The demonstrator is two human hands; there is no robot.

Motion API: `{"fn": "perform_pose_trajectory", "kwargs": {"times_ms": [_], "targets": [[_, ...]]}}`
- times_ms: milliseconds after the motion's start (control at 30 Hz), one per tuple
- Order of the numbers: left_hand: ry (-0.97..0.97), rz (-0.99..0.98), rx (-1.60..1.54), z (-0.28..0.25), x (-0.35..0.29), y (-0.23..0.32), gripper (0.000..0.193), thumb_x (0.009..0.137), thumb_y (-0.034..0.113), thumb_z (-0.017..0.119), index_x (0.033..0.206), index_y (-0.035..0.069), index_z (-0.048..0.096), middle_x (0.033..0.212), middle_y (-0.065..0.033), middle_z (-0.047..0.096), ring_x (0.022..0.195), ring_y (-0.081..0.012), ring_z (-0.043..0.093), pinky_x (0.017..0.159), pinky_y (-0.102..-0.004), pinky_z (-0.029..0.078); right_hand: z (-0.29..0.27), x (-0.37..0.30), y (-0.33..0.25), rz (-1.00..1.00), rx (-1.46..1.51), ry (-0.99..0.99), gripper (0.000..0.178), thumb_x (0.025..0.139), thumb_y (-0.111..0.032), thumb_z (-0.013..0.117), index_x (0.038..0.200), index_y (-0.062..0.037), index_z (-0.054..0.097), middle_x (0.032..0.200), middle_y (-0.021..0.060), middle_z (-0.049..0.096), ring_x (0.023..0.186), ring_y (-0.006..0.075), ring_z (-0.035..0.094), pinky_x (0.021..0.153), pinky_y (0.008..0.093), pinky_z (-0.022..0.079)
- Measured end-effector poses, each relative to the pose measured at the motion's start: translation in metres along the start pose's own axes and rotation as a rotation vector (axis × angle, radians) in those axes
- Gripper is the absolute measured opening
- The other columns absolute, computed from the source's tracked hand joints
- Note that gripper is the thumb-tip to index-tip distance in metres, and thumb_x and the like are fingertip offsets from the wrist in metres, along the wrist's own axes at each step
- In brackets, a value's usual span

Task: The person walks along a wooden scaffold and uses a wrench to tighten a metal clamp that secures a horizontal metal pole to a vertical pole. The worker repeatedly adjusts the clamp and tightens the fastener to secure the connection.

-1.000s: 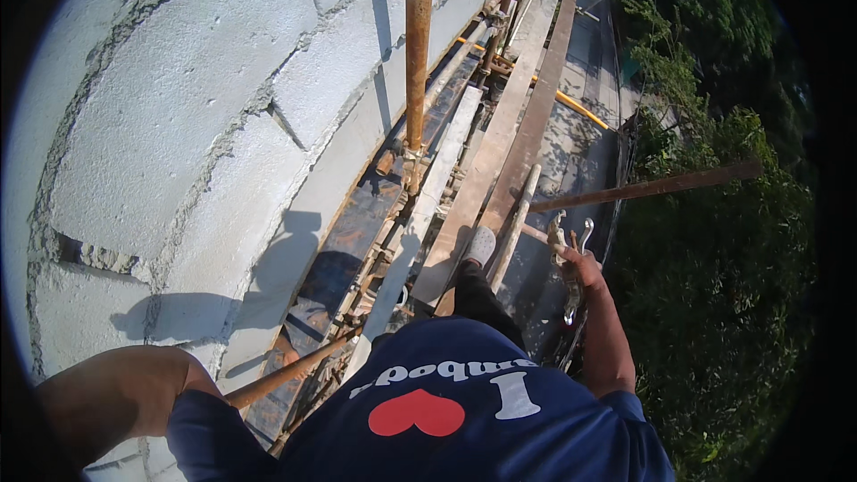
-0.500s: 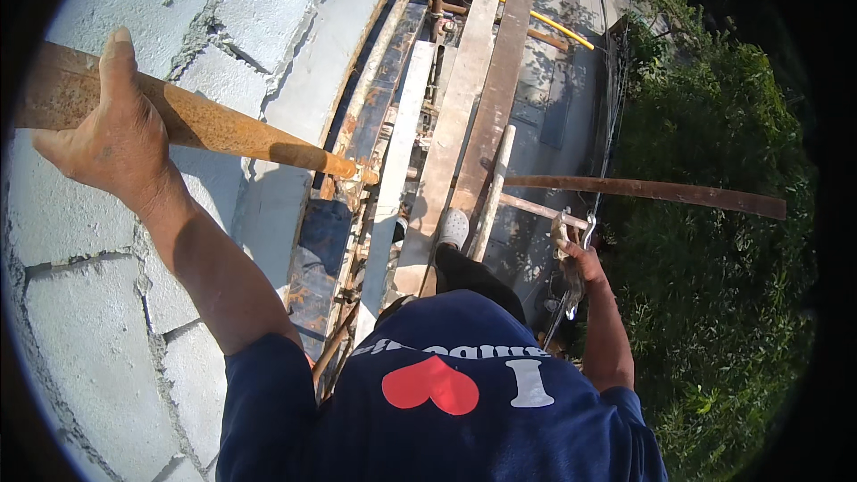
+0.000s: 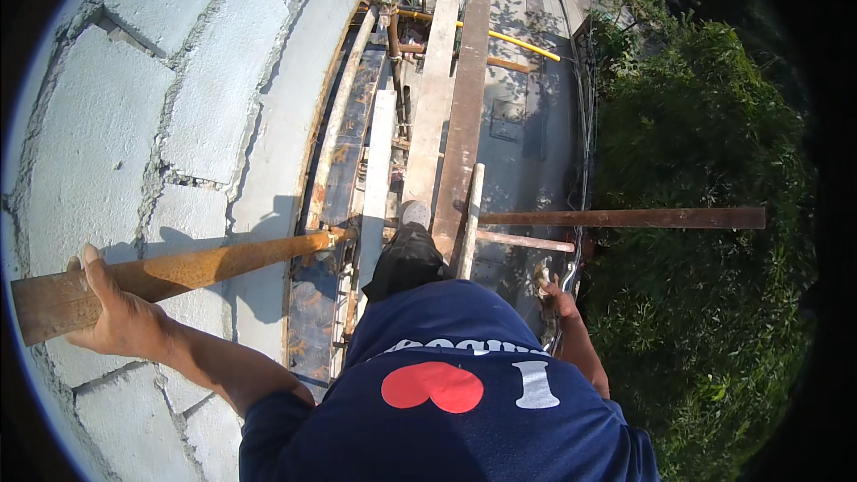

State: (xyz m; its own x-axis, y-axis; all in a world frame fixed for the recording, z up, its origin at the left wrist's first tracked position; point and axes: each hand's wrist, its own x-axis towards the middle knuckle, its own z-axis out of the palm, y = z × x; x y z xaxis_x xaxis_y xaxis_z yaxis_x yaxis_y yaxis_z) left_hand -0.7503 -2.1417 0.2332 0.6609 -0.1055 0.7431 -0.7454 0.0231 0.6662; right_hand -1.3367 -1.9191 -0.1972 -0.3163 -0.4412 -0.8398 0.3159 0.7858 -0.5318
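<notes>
My left hand (image 3: 125, 319) is wrapped around a rusty orange-brown scaffold pole (image 3: 214, 265), thumb over it and fingers partly hidden behind. This upright pole looks foreshortened and runs down to a joint beside the planks. Out to the right, my right hand (image 3: 562, 301) is closed on a dull grey metal piece that looks like a scaffold clamp (image 3: 544, 278). Shiny curved metal shows beside that hand; its full shape is hidden. A light-coloured shoe (image 3: 415, 212) of mine stands on the pale plank (image 3: 436, 98).
A grey block wall (image 3: 116, 143) rises on the left. A brown plank (image 3: 464, 116) runs alongside the pale one. To the right, a rusty crossbar (image 3: 625, 218) juts out over the drop. Thin cables (image 3: 585, 107) pass beyond the edge, near leafy trees (image 3: 705, 152). Pavement (image 3: 518, 143) lies far below.
My view has shifted, so the left hand and pole appear lower. My forward foot has moved back closer to my body. Both hands keep their holds.
</notes>
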Motion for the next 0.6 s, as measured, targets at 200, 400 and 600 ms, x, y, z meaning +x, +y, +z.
{"fn": "perform_pose_trajectory", "kwargs": {"times_ms": [200,400,600], "targets": [[-0.304,0.454,-1.053,0.096,-0.115,0.072,0.056,0.088,0.015,0.073,0.137,0.004,0.048,0.13,-0.0262,0.061,0.119,-0.0427,0.06,0.11,-0.0486,0.048,-0.033,0.025,-0.063,-0.027,-0.054,0.133,0.06,0.081,-0.038,0.085,0.125,-0.0003,0.069,0.119,0.003,0.067,0.101,0.0135,0.064,0.085,0.0311,0.05],[-1.533,-0.189,-0.53,0.302,-0.293,-0.038,0.042,0.092,0.013,0.071,0.131,0.001,0.061,0.104,-0.0147,0.074,0.095,-0.024,0.072,0.087,-0.0363,0.057,-0.009,0.028,-0.15,-0.115,0.085,0.193,0.037,0.087,-0.043,0.078,0.102,-0.0093,0.072,0.081,0.0,0.065,0.064,0.0138,0.06,0.057,0.0303,0.046],[-2.335,0.029,-0.132,0.374,-0.424,-0.083,0.047,0.089,0.028,0.074,0.127,0.003,0.064,0.112,-0.0184,0.074,0.102,-0.0273,0.072,0.09,-0.0375,0.055,0.07,0.028,-0.227,-0.218,0.359,0.19,0.034,0.089,-0.035,0.078,0.107,-0.0072,0.072,0.088,0.0002,0.067,0.074,0.0119,0.061,0.065,0.0284,0.047]]}}
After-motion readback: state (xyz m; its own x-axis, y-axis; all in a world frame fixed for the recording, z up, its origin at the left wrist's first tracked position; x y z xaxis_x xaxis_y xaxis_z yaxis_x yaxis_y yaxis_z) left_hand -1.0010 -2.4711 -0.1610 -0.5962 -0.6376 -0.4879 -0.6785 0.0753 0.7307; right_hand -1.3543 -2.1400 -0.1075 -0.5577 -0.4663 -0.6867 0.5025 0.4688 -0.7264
